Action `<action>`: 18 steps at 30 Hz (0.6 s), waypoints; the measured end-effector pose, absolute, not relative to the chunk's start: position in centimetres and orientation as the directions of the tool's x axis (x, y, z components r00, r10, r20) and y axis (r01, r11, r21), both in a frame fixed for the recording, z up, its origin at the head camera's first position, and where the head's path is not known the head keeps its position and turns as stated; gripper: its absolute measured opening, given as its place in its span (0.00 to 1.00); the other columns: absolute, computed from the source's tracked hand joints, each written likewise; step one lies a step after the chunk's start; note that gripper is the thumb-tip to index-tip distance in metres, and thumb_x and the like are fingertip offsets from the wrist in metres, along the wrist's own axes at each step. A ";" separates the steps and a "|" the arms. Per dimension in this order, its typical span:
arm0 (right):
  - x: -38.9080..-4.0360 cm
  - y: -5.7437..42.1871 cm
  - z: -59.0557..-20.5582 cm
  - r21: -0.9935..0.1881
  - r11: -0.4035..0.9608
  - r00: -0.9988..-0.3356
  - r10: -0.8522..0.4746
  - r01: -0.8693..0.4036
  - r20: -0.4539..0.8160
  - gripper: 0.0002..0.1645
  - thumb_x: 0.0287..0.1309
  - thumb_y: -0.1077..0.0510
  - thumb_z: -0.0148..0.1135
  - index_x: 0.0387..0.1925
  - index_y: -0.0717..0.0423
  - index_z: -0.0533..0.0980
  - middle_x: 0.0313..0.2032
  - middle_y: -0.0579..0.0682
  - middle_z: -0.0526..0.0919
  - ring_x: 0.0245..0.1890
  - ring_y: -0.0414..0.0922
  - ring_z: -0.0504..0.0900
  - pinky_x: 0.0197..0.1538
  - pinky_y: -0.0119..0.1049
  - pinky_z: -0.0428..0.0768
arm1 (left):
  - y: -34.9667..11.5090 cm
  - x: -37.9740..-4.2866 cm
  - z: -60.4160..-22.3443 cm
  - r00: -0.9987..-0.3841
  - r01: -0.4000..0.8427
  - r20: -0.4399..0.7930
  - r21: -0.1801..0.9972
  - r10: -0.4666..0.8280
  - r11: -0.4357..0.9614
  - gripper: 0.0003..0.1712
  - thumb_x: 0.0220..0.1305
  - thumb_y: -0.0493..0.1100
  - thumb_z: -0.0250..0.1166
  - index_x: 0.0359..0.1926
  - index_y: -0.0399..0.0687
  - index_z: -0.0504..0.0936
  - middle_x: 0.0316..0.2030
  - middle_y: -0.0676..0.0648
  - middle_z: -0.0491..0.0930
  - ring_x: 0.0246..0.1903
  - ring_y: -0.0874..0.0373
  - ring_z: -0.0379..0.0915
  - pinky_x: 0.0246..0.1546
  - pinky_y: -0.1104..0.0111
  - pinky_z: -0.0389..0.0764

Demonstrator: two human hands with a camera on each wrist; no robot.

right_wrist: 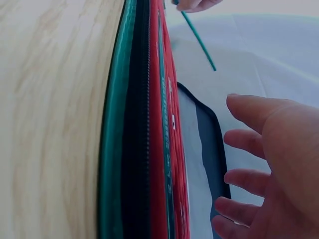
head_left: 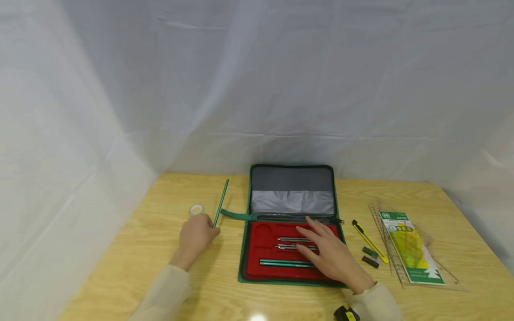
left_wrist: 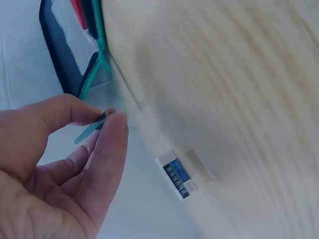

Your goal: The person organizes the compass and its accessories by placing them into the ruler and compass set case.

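Observation:
Between thumb and fingers, my left hand [head_left: 196, 236] pinches a green pencil [head_left: 221, 201], which points up and away from me, left of the case. An unzipped green case [head_left: 246, 249] lies with its lid raised at the back. Its red tray [head_left: 261, 229] holds two green pencils [head_left: 277, 262] near the front and metal drawing instruments [head_left: 287, 243] behind them. Over the tray's right part is my right hand [head_left: 333, 254], fingers spread and holding nothing. That hand covers the right ends of the pencils and instruments. In the right wrist view its fingers [right_wrist: 246, 181] stand apart from the case.
A white roll of tape [head_left: 196, 209] lies beyond the left hand. To the right are a yellow utility knife [head_left: 373, 243], a green-and-black eraser-like pair [head_left: 370, 256], and clear set squares with a green-and-white packet [head_left: 413, 254]. A black-and-yellow tape measure [head_left: 346, 314] sits by the right sleeve.

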State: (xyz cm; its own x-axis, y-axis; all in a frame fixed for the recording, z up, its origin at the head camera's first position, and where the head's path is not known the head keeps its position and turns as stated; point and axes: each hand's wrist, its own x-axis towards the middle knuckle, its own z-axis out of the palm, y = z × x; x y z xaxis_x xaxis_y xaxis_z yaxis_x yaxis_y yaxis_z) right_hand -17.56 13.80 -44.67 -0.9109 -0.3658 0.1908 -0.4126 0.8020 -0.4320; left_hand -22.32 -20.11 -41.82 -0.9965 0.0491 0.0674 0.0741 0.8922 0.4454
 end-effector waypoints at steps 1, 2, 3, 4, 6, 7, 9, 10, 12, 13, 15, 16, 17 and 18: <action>-17.5 13.9 -44.7 -0.430 0.806 -0.913 -0.366 -0.407 0.179 0.31 0.64 0.41 0.57 0.65 0.48 0.70 0.70 0.56 0.58 0.67 0.58 0.58 0.61 0.59 0.63 | -20.2 -22.3 -41.7 -0.996 0.080 0.076 0.446 0.051 0.892 0.16 0.56 0.40 0.67 0.16 0.44 0.73 0.10 0.53 0.67 0.10 0.63 0.60 0.11 0.72 0.62; -17.5 14.0 -44.7 -0.428 0.809 -0.915 -0.365 -0.403 0.171 0.32 0.64 0.40 0.56 0.65 0.48 0.69 0.70 0.56 0.58 0.68 0.58 0.57 0.61 0.59 0.62 | -20.2 -22.2 -41.5 -0.995 0.084 0.086 0.442 0.052 0.893 0.13 0.56 0.40 0.67 0.19 0.43 0.75 0.12 0.52 0.69 0.11 0.62 0.62 0.12 0.72 0.64; -17.5 14.1 -44.7 -0.427 0.811 -0.917 -0.364 -0.399 0.166 0.32 0.64 0.40 0.56 0.65 0.48 0.69 0.70 0.56 0.57 0.68 0.59 0.57 0.62 0.59 0.61 | -20.2 -22.2 -41.4 -0.994 0.088 0.091 0.435 0.054 0.896 0.11 0.56 0.40 0.67 0.21 0.42 0.76 0.13 0.52 0.70 0.12 0.61 0.64 0.12 0.71 0.65; -17.5 14.3 -44.6 -0.427 0.813 -0.918 -0.361 -0.396 0.163 0.32 0.64 0.41 0.56 0.65 0.48 0.69 0.70 0.56 0.57 0.68 0.59 0.57 0.62 0.59 0.61 | -20.1 -22.2 -41.3 -0.994 0.091 0.091 0.428 0.058 0.899 0.10 0.56 0.41 0.67 0.24 0.40 0.78 0.14 0.51 0.71 0.12 0.60 0.65 0.13 0.71 0.66; -17.4 14.5 -44.6 -0.420 0.818 -0.919 -0.356 -0.393 0.167 0.32 0.64 0.41 0.57 0.65 0.49 0.69 0.70 0.56 0.57 0.68 0.58 0.57 0.61 0.59 0.62 | -19.8 -22.2 -41.2 -0.994 0.094 0.084 0.414 0.065 0.905 0.09 0.55 0.42 0.67 0.27 0.40 0.79 0.16 0.51 0.72 0.14 0.60 0.66 0.13 0.69 0.68; -17.4 14.6 -44.6 -0.418 0.819 -0.919 -0.354 -0.394 0.172 0.31 0.64 0.41 0.57 0.65 0.49 0.70 0.70 0.56 0.58 0.67 0.58 0.58 0.61 0.58 0.63 | -19.6 -22.1 -41.1 -0.994 0.098 0.080 0.406 0.071 0.909 0.09 0.55 0.43 0.67 0.28 0.40 0.80 0.17 0.51 0.73 0.14 0.60 0.67 0.14 0.69 0.68; -17.3 14.7 -44.5 -0.412 0.820 -0.918 -0.351 -0.397 0.186 0.31 0.64 0.42 0.57 0.64 0.49 0.70 0.69 0.56 0.58 0.67 0.58 0.59 0.60 0.58 0.65 | -19.1 -21.9 -40.9 -0.994 0.109 0.070 0.398 0.088 0.911 0.09 0.54 0.43 0.67 0.29 0.41 0.80 0.18 0.52 0.74 0.16 0.59 0.67 0.15 0.67 0.69; -17.3 14.8 -44.5 -0.409 0.820 -0.917 -0.349 -0.399 0.195 0.31 0.64 0.43 0.58 0.64 0.50 0.71 0.69 0.57 0.59 0.67 0.57 0.59 0.59 0.58 0.66 | -18.8 -21.8 -40.8 -0.992 0.120 0.072 0.390 0.099 0.913 0.09 0.53 0.44 0.67 0.29 0.42 0.80 0.19 0.52 0.74 0.16 0.59 0.68 0.15 0.67 0.70; -17.2 15.0 -44.5 -0.402 0.822 -0.914 -0.345 -0.403 0.211 0.30 0.63 0.44 0.59 0.63 0.50 0.71 0.69 0.57 0.60 0.66 0.57 0.60 0.59 0.57 0.67 | -18.1 -21.5 -40.6 -0.989 0.144 0.082 0.381 0.122 0.913 0.07 0.52 0.43 0.67 0.28 0.44 0.80 0.20 0.53 0.75 0.17 0.58 0.68 0.16 0.66 0.69; -17.1 15.1 -44.5 -0.398 0.823 -0.913 -0.343 -0.405 0.219 0.30 0.63 0.44 0.59 0.63 0.50 0.72 0.68 0.57 0.61 0.66 0.57 0.61 0.59 0.57 0.67 | -17.8 -21.4 -40.6 -0.987 0.159 0.088 0.375 0.135 0.913 0.07 0.51 0.43 0.67 0.28 0.45 0.80 0.19 0.53 0.75 0.18 0.58 0.68 0.16 0.65 0.69; -17.1 15.3 -44.5 -0.390 0.828 -0.914 -0.335 -0.402 0.230 0.29 0.63 0.45 0.60 0.63 0.50 0.72 0.68 0.57 0.61 0.66 0.56 0.61 0.59 0.56 0.67 | -17.1 -21.0 -40.5 -0.982 0.186 0.096 0.368 0.161 0.911 0.05 0.50 0.42 0.67 0.26 0.47 0.80 0.18 0.54 0.74 0.17 0.59 0.67 0.15 0.65 0.69; -17.0 15.4 -44.5 -0.389 0.830 -0.914 -0.331 -0.400 0.235 0.29 0.63 0.45 0.60 0.62 0.50 0.72 0.68 0.57 0.62 0.66 0.56 0.61 0.58 0.56 0.67 | -16.7 -20.9 -40.4 -0.979 0.202 0.101 0.358 0.178 0.912 0.04 0.49 0.41 0.67 0.26 0.48 0.80 0.18 0.55 0.74 0.17 0.59 0.67 0.14 0.66 0.68; -17.0 15.5 -44.5 -0.387 0.832 -0.915 -0.326 -0.398 0.238 0.29 0.62 0.45 0.60 0.62 0.51 0.72 0.68 0.57 0.62 0.66 0.56 0.62 0.58 0.56 0.68 | -16.4 -20.7 -40.4 -0.976 0.218 0.103 0.354 0.194 0.910 0.04 0.49 0.41 0.67 0.26 0.48 0.80 0.18 0.55 0.74 0.17 0.59 0.67 0.14 0.66 0.68; -16.9 15.6 -44.5 -0.390 0.831 -0.915 -0.324 -0.396 0.240 0.29 0.62 0.45 0.61 0.62 0.51 0.72 0.68 0.57 0.62 0.66 0.56 0.62 0.58 0.56 0.68 | -16.0 -20.5 -40.4 -0.972 0.235 0.108 0.343 0.210 0.909 0.04 0.49 0.42 0.68 0.25 0.49 0.80 0.18 0.56 0.74 0.17 0.60 0.67 0.14 0.66 0.68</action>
State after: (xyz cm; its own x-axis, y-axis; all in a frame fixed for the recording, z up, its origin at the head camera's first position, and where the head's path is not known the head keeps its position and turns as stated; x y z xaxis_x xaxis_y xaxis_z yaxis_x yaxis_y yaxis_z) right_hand -16.93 15.58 -44.54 -0.9153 -0.3235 0.2399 -0.3961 0.8311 -0.3904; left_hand -20.52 -16.02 -40.41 -0.9717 0.2102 0.1081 0.2349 0.9095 0.3430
